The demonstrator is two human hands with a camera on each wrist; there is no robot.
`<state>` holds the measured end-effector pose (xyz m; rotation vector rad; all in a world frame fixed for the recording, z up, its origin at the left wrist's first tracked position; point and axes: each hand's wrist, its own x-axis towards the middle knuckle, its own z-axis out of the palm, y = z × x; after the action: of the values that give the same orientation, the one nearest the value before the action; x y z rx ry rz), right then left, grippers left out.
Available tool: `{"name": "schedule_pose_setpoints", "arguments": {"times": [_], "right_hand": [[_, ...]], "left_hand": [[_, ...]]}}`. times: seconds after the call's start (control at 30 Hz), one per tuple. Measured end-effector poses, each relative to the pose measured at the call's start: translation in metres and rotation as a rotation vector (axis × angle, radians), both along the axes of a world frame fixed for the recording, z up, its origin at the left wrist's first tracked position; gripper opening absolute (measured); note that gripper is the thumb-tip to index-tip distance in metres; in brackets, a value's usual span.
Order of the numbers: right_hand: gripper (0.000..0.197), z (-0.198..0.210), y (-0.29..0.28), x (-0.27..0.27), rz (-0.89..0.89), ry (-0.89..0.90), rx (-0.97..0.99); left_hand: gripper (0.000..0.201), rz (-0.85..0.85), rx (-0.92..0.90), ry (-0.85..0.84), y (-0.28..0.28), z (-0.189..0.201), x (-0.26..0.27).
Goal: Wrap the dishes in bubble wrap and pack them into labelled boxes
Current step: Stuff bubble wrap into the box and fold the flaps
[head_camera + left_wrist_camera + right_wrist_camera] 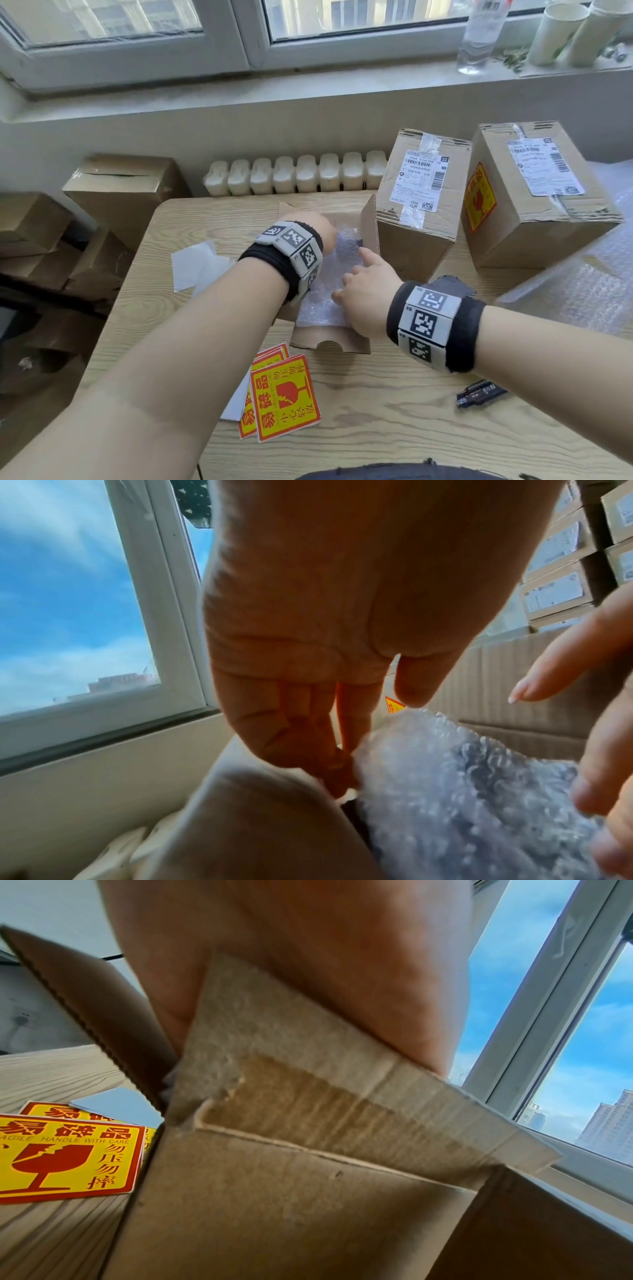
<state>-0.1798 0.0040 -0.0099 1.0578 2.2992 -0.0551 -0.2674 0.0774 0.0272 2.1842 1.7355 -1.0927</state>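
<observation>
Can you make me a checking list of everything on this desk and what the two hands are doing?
Surface: wooden table, pale grain.
Job's things: bubble-wrapped bundle sits in the open cardboard box; fragile stickers lie in front.
Clutter: two taped boxes, white backing paper, small dark object.
Grips: left hand fingers straight, touching the bundle; right hand rests on it, fingers relaxed.
Cables: nothing seen.
Surroundings: window, radiator, paper cups, more boxes left.
</observation>
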Motion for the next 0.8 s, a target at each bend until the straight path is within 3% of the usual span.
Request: {"name": "schedule_pose_setpoints", "arguments": {"times": [0.2,0.4,0.47,0.53,0.67,0.73,0.8], "right_hand": [[0.04,-0.002,0.0,0.002,0.007,0.016,0.009],[0.041,0.0,-0.002,0.002,0.023,-0.015,0.003],[0.042,0.001,-0.004,0.002,0.035,-0.024,0.002],[0.046,-0.001,-0.004,0.002,0.048,-0.051,0.007],[0.052,-0.007,-0.001,0.0,0.062,-0.118,-0.005],[0.055,-0.013,0.003,-0.001,0.055,-0.154,0.002],[0.055,-0.022,0.009,-0.003,0.035,-0.144,-0.002]], "left_hand": [[0.042,0.02,-0.047,-0.002,-0.002,-0.005,0.01],[0.052,0.228,0.026,-0.23,-0.006,-0.016,0.0],[0.056,0.253,0.091,-0.282,-0.013,-0.02,0.0],[0.063,0.16,0.229,-0.299,-0.015,-0.019,0.001],[0.077,0.113,0.326,-0.238,-0.003,-0.016,-0.01],[0.074,0.115,0.417,-0.239,0.0,-0.016,-0.014],[0.058,0.092,0.493,-0.273,-0.002,-0.014,-0.016]]}}
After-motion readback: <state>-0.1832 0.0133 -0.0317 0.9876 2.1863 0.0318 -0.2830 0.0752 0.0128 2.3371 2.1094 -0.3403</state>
